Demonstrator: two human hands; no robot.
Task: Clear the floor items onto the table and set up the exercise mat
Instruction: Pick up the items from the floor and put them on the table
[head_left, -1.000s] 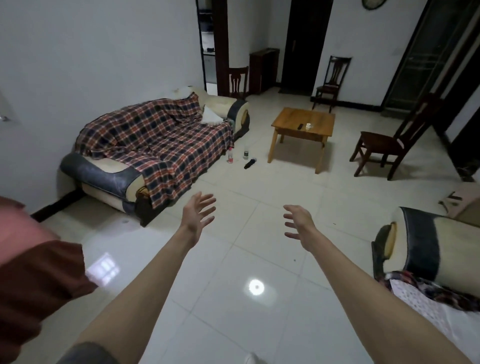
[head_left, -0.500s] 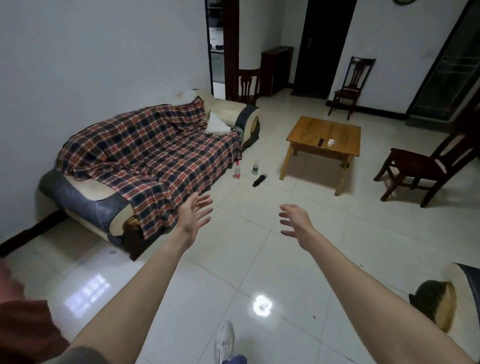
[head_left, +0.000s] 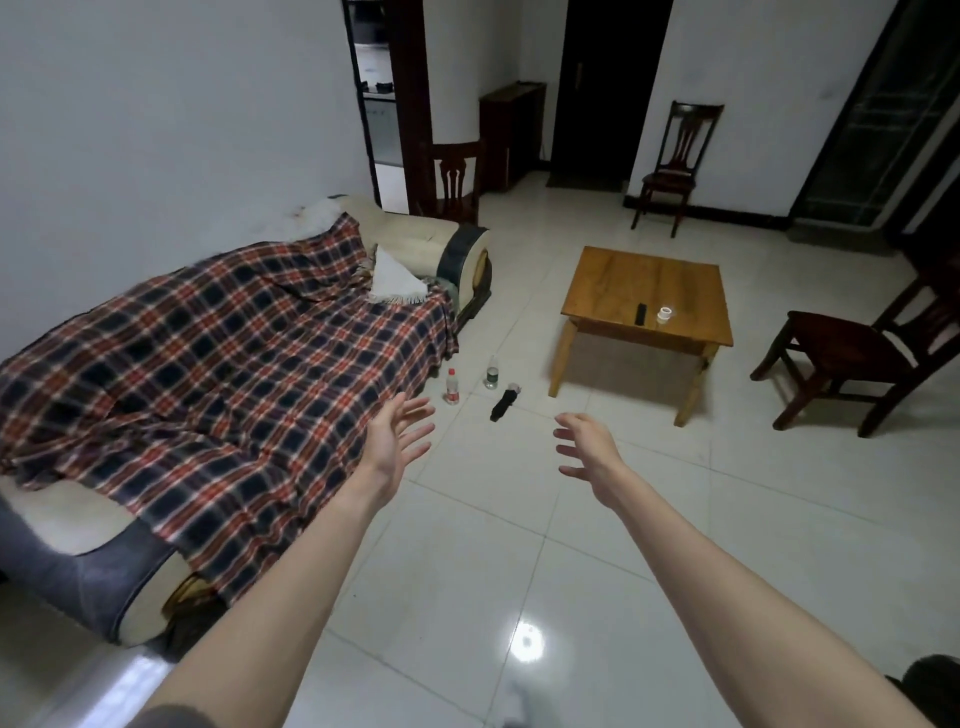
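On the tiled floor beside the sofa stand a red-labelled bottle (head_left: 452, 386) and a clear bottle with a dark label (head_left: 491, 373). A black folded umbrella-like item (head_left: 505, 402) lies just right of them. The low wooden table (head_left: 613, 280) stands beyond, carrying a black remote (head_left: 641, 313) and a small white cup (head_left: 664, 314). My left hand (head_left: 396, 439) and my right hand (head_left: 588, 448) reach forward over the floor, fingers spread, holding nothing, both short of the bottles. No exercise mat is in view.
A sofa under a plaid blanket (head_left: 218, 374) fills the left side. A dark wooden chair (head_left: 852, 364) stands right of the table, another chair (head_left: 675, 161) by the far wall, a third (head_left: 457, 176) near the doorway. Bare tiles lie between me and the table.
The view has advanced toward the bottles and table; sofa and table look larger and nearer. Both hands stay outstretched and empty. The second sofa at right has left the frame.
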